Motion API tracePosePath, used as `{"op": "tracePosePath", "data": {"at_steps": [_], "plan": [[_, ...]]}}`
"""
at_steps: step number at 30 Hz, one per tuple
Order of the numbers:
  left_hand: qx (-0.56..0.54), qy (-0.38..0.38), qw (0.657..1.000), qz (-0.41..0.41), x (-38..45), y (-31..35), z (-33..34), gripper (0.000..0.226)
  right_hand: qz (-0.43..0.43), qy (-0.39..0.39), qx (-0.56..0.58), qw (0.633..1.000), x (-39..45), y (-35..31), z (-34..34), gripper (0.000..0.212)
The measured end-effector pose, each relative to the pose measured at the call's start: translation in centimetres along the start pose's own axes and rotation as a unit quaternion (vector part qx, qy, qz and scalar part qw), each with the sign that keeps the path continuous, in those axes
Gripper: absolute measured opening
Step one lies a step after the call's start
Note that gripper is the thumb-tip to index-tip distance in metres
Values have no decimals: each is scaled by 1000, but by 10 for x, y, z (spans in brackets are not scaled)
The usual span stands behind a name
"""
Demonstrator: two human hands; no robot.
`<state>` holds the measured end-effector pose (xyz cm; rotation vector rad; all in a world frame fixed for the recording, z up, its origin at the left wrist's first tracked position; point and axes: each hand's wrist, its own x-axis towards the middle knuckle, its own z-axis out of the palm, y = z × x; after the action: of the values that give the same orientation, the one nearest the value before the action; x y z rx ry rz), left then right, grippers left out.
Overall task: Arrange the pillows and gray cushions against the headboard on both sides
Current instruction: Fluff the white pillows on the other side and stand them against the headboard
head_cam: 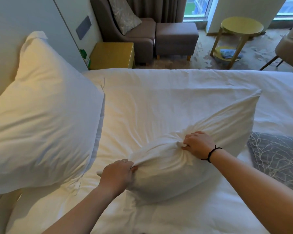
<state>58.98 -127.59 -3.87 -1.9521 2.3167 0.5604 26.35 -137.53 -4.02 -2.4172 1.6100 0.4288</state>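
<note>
— White cotton bunched in both fists?
— Yes. Left hand point(118, 173) clenched on the near-left corner of the loose pillow point(189, 149), right hand point(197, 144) clamped on a gathered fold at its top face. Black band on the right wrist.
— And lying where?
— Flat on the white duvet point(159, 92), mid-bed, well apart from the headboard point(0, 68).
— Anything already placed?
— Second pillow point(44, 119) propped tilted against the headboard, left of frame. Gray cushion point(277, 156) on the duvet just right of the gripped pillow.
— Beyond the bed?
— Yellow nightstand point(112, 54), brown armchair point(125, 32) with another patterned cushion point(123, 16).
</note>
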Motion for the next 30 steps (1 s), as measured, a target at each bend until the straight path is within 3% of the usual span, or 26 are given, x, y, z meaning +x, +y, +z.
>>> {"op": "tracePosePath", "data": {"at_steps": [9, 17, 21, 23, 25, 27, 30], "plan": [[-88, 62, 993, -38, 0, -6, -34, 32, 70, 182, 54, 979, 24, -24, -29, 42], [-255, 228, 937, -76, -18, -78, -88, 41, -23, 269, 102, 958, 121, -101, -118, 37], [-289, 267, 910, -129, -38, -139, -92, 44, -95, 248, 33, 964, 194, -189, -164, 36], [-267, 252, 911, -186, -47, -167, -81, 46, -99, 230, 35, 967, 224, -245, -172, 35], [-210, 175, 926, -258, -52, -191, -67, 45, -83, 162, 115, 977, 242, -306, -162, 31], [-181, 110, 929, -304, -51, -210, -55, 48, -67, 63, 215, 972, 244, -363, -130, 46], [-195, 103, 924, -313, -43, -220, -47, 52, -31, 37, 275, 960, 220, -408, -74, 68]]}}
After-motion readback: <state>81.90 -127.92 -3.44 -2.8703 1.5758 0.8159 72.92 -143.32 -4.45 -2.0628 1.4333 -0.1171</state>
